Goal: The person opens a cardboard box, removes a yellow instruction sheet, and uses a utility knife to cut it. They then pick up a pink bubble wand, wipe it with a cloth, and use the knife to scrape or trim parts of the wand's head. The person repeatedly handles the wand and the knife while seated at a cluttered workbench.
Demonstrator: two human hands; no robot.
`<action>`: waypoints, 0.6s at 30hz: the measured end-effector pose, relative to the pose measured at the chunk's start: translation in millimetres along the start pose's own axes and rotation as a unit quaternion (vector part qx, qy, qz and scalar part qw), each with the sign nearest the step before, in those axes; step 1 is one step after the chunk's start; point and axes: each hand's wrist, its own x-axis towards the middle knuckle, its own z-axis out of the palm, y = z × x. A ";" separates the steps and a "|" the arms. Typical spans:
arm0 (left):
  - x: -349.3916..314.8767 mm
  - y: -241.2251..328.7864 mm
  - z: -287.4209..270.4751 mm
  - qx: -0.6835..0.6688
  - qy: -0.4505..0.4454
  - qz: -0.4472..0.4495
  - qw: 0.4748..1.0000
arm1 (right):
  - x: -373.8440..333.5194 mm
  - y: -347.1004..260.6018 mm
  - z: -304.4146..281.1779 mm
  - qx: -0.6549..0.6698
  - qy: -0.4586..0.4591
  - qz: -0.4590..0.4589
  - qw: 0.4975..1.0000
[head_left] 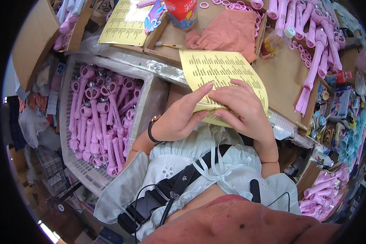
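Both hands on the yellow printed sticker sheet, held up over my lap just in front of the cardboard-topped counter. Left hand: fingers clamped on the sheet's lower edge, index extended flat across the print, thumb underneath. Right hand: fingers together, pinching the same lower edge from the other side, thumb tucked under. Sheet curls back toward the counter; top half unsupported.

My read: I'm picking at 1 label near the bottom edge. To do it well, keep the left index pinning the sheet flat right beside the label, lift the corner with a right fingertip, peel low and slow so it doesn't tear or curl onto itself. Can't tell whether a label is already lifted; fingers cover that spot.

Around: white plastic crate of pink plastic wand-shaped toys at my left, more pink toy parts on the counter at right, a second yellow sheet further back, salmon cloth behind it.
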 end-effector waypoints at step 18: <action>-0.4 4.4 6.4 -0.074 0.089 -0.074 0.991 | -2.3 -7.2 1.8 -0.053 0.035 -0.033 0.997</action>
